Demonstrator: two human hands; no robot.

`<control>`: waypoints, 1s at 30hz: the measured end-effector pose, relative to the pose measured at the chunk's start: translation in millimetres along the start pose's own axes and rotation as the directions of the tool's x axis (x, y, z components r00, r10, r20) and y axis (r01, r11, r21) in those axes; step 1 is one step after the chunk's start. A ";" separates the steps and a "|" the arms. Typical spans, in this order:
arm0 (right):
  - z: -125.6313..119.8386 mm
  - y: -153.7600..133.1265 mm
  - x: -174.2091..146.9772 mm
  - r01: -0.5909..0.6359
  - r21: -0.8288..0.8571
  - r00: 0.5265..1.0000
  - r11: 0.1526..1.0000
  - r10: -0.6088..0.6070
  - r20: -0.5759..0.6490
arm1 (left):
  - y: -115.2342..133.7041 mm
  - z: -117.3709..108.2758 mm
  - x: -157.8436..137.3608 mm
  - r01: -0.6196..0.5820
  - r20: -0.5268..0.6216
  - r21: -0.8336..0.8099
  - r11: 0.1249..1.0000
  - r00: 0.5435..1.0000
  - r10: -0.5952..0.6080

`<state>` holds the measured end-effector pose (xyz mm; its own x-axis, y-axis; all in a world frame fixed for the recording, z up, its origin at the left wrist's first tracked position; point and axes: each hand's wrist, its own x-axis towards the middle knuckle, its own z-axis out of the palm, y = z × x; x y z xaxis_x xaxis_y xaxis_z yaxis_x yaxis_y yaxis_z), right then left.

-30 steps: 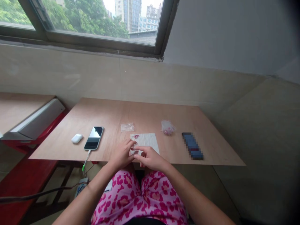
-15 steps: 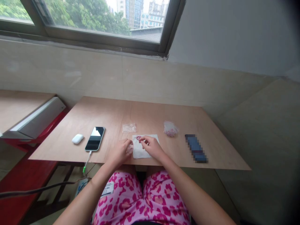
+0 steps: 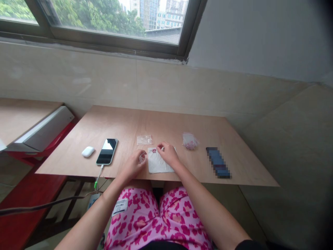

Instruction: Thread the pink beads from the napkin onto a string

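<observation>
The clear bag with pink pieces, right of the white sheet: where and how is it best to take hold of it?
Probably pinch the clear bag by its far edge, coming from above with the right hand, which is nearer. The pink pieces gather at the near end, so the far part looks flatter and easier to pinch.

The left hand [image 3: 134, 163] holds a clear item [image 3: 143, 158] just beside the white sheet [image 3: 159, 167]. The right hand [image 3: 168, 153] is over the sheet, fingers [image 3: 159, 146] near small red pieces [image 3: 154, 150]. A phone [image 3: 107, 151] lies on the table [image 3: 166, 123], left of both hands.
</observation>
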<state>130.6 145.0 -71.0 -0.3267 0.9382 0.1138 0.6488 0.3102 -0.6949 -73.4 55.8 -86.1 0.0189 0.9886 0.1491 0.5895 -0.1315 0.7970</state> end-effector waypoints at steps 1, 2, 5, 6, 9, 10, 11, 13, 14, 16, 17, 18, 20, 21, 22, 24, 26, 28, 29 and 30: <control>-4.0 -9.9 -5.2 -0.003 0.089 0.999 0.996 0.006 -0.038 | 0.6 -0.3 0.2 0.007 -0.003 -0.014 1.000 1.000 -0.007; -7.3 -20.6 -10.8 0.014 0.170 0.997 0.985 -0.001 -0.074 | 1.2 -0.4 0.4 0.012 -0.003 -0.029 1.000 1.000 -0.012; -9.6 -49.4 -25.1 0.148 0.268 0.989 0.952 -0.136 -0.065 | 3.5 -0.6 1.1 -0.004 0.008 -0.098 0.995 1.000 0.005; -7.8 -54.4 -27.3 0.196 0.264 0.980 0.944 -0.198 -0.022 | 4.2 -0.9 1.2 -0.015 0.010 -0.129 0.992 1.000 0.016; 0.8 -48.0 -23.4 0.228 0.211 0.969 0.951 -0.243 0.048 | 4.5 -3.3 1.6 -0.010 0.019 -0.168 0.986 1.000 0.014; 3.7 -39.5 -19.1 0.191 0.177 0.979 0.966 -0.199 0.031 | 3.9 -4.5 1.7 0.003 0.014 -0.156 0.988 1.000 -0.001; 6.2 -29.2 -13.9 0.140 0.129 0.990 0.982 -0.142 0.005 | 3.2 -5.7 1.8 0.018 0.005 -0.139 0.990 1.000 -0.017; 10.2 -7.6 -3.1 0.050 0.003 0.999 0.999 -0.050 0.014 | 1.9 -7.6 2.1 0.034 -0.011 -0.117 0.993 0.999 -0.035; 11.9 1.7 1.6 0.030 -0.052 0.999 0.998 -0.028 0.039 | 1.6 -8.2 2.1 0.036 -0.013 -0.116 0.993 0.999 -0.038; 15.1 14.9 8.3 0.034 -0.126 0.995 0.991 -0.021 0.097 | 1.8 -8.6 2.0 0.037 -0.003 -0.116 0.993 0.999 -0.038; 16.8 18.7 10.3 0.048 -0.147 0.993 0.988 -0.030 0.117 | 2.3 -8.4 1.8 0.037 0.006 -0.113 0.993 0.999 -0.037; 18.5 20.8 11.6 0.064 -0.159 0.990 0.985 -0.043 0.131 | 2.9 -8.0 1.6 0.036 0.012 -0.109 0.993 0.999 -0.035; 21.3 22.2 13.2 0.089 -0.172 0.988 0.981 -0.065 0.143 | 3.9 -7.1 1.0 0.034 0.017 -0.098 0.995 0.999 -0.033; 22.0 22.1 13.8 0.095 -0.175 0.987 0.980 -0.071 0.142 | 4.2 -6.8 0.7 0.034 0.016 -0.091 0.995 0.999 -0.033; 22.0 21.5 14.4 0.097 -0.174 0.988 0.980 -0.073 0.139 | 4.3 -6.6 0.6 0.035 0.016 -0.084 0.996 0.999 -0.033; 19.4 18.3 14.7 0.078 -0.148 0.991 0.986 -0.061 0.121 | 4.0 -6.7 0.5 0.036 0.013 -0.075 0.997 0.999 -0.035; 13.4 9.7 12.4 0.037 -0.054 0.996 0.998 -0.032 0.084 | 3.5 -7.3 0.7 0.040 0.014 -0.072 0.997 0.999 -0.039; 5.3 -6.4 6.1 0.004 0.100 0.999 0.995 -0.007 0.033 | 3.6 -7.5 1.2 0.044 0.020 -0.074 0.996 0.999 -0.043; 1.3 -16.9 1.6 0.008 0.179 1.000 0.984 -0.009 0.008 | 3.9 -7.4 1.4 0.046 0.024 -0.076 0.996 0.999 -0.044; -2.4 -28.0 -3.4 0.033 0.243 0.999 0.969 -0.032 -0.009 | 4.4 -7.1 1.7 0.044 0.028 -0.080 0.996 0.999 -0.041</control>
<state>115.2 133.5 -50.3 -0.3409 0.9293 0.1424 0.4508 0.2945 -0.8427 -76.5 56.3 -78.2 0.0171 0.9949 0.0996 0.5232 -0.0938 0.8470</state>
